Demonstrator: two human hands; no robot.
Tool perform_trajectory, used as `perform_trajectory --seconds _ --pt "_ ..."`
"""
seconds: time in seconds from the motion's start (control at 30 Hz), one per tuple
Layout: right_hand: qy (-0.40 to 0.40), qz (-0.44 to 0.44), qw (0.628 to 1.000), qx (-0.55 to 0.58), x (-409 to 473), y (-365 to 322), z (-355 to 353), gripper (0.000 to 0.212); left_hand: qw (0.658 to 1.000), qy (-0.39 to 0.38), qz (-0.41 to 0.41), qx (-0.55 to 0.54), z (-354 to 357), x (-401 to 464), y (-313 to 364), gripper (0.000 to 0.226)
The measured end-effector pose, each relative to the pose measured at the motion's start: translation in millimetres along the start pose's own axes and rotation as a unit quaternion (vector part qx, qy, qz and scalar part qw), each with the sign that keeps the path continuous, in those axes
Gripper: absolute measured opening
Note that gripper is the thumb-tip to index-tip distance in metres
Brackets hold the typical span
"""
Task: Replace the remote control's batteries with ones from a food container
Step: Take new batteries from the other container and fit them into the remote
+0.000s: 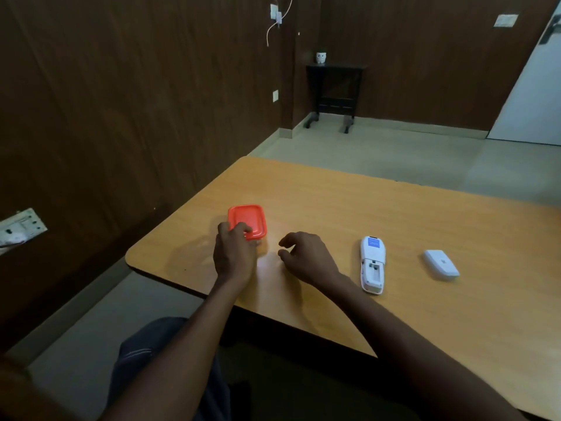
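A small food container with an orange lid [247, 219] stands on the wooden table [394, 214] near its left side. My left hand [233, 252] grips the container's near edge, fingers curled over the lid. To its right my right hand [306, 256] hovers just above the table, fingers loosely curled and holding nothing. The white remote control [372, 264] lies face down further right, its battery compartment uncovered and looking empty. Its white battery cover [441, 264] lies apart on the table to the right. The container's contents are hidden by the lid.
The table's rounded left corner [133, 256] is close to the container. A dark wood wall runs along the left with a socket panel [21, 227]. A small black side table [334, 92] stands in the far corner.
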State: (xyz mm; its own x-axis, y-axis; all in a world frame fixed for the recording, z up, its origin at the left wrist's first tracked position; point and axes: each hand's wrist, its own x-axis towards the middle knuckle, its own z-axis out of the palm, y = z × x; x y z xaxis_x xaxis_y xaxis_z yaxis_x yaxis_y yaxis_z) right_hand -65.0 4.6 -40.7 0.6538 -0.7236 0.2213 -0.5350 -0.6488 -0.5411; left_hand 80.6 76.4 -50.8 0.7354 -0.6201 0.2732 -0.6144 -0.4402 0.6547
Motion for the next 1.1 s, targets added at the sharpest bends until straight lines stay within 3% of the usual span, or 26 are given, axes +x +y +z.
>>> perform_trajectory --seconds 0.1,0.2,0.27,0.37,0.47,0.53,0.6,0.67,0.73,0.87,0.93,1.0,1.1 --pt "0.032 -0.017 0.999 -0.023 -4 7 -3 0.037 0.999 0.024 0.019 -0.035 -2 -6 11 0.02" --pt "0.072 -0.038 0.997 -0.012 -14 19 -20 0.062 0.992 0.0 0.086 -0.094 0 -26 36 0.021" --pt "0.099 -0.022 0.993 0.051 -24 27 -38 0.075 0.981 -0.026 0.159 -0.111 7 -39 51 0.023" --pt "0.137 0.068 0.973 0.172 -48 43 -70 0.074 0.957 -0.051 0.259 -0.121 17 -56 71 0.027" --pt "0.19 0.153 0.944 0.22 -75 63 -102 0.081 0.921 -0.075 0.353 -0.146 28 -77 90 0.03" --pt "0.197 0.205 0.933 0.221 -90 76 -121 0.095 0.882 -0.102 0.424 -0.18 39 -98 105 0.027" --pt "0.195 0.244 0.931 0.188 -103 88 -135 0.096 0.844 -0.137 0.469 -0.22 50 -121 118 0.026" --pt "0.203 0.259 0.933 0.146 -116 99 -145 0.086 0.839 -0.178 0.436 -0.273 60 -139 130 0.044" --pt "0.214 0.252 0.936 0.123 -127 110 -153 0.079 0.836 -0.268 0.31 -0.365 62 -149 143 0.067" --pt "0.194 0.181 0.956 0.122 -141 123 -171 0.078 0.736 -0.453 -0.011 -0.503 60 -149 166 0.073" --pt "0.164 0.124 0.973 0.107 -148 124 -175 0.081 0.669 -0.548 -0.052 -0.499 59 -147 172 0.064" --pt "0.141 0.087 0.984 0.067 -154 124 -175 0.084 0.625 -0.612 -0.043 -0.482 60 -149 175 0.057" --pt "0.161 0.09 0.983 -0.026 -159 123 -171 0.089 0.635 -0.58 -0.074 -0.505 70 -153 178 0.056"
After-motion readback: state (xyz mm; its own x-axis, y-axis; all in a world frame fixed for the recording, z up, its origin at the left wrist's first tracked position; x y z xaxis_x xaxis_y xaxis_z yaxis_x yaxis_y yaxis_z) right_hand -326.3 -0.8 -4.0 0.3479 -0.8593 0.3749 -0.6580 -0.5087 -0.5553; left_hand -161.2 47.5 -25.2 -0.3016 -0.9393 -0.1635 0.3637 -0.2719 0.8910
